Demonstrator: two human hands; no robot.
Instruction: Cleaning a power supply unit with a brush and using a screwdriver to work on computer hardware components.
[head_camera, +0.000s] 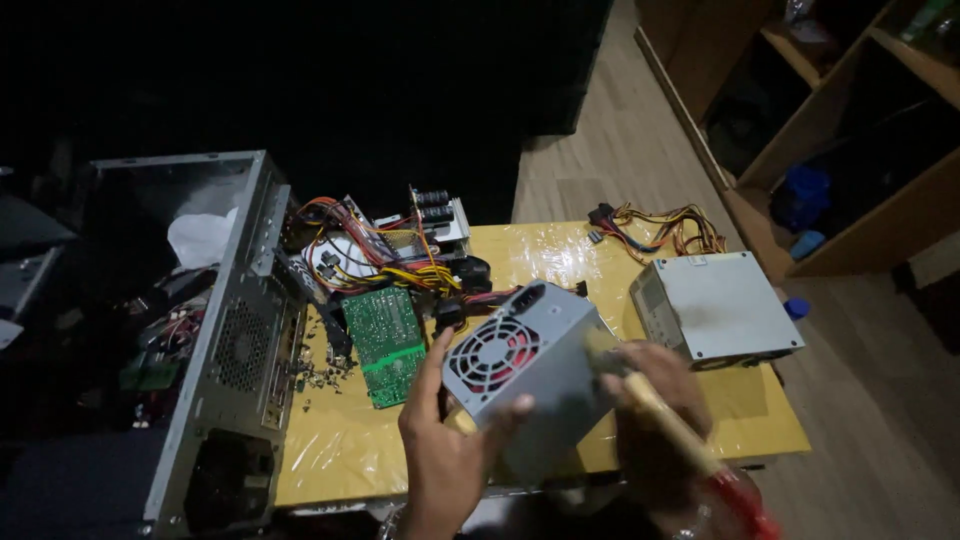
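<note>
My left hand (445, 445) grips a grey power supply box (545, 375) from below, thumb beside its round fan grille with red blades (493, 355). The box is lifted and tilted above the yellow table (340, 445). My right hand (655, 415) holds a brush with a light wooden handle (670, 425) and a red end (745, 505); its bristle end rests against the box's top right side. Black, red and yellow wires trail from the box toward the back.
An open grey computer case (225, 340) stands at the left. A green circuit board (388, 345), loose small parts, and a wired, opened unit (385, 245) lie mid-table. A second grey power supply (715, 305) with a cable bundle (660, 228) sits right. Wooden shelves (840, 150) stand beyond.
</note>
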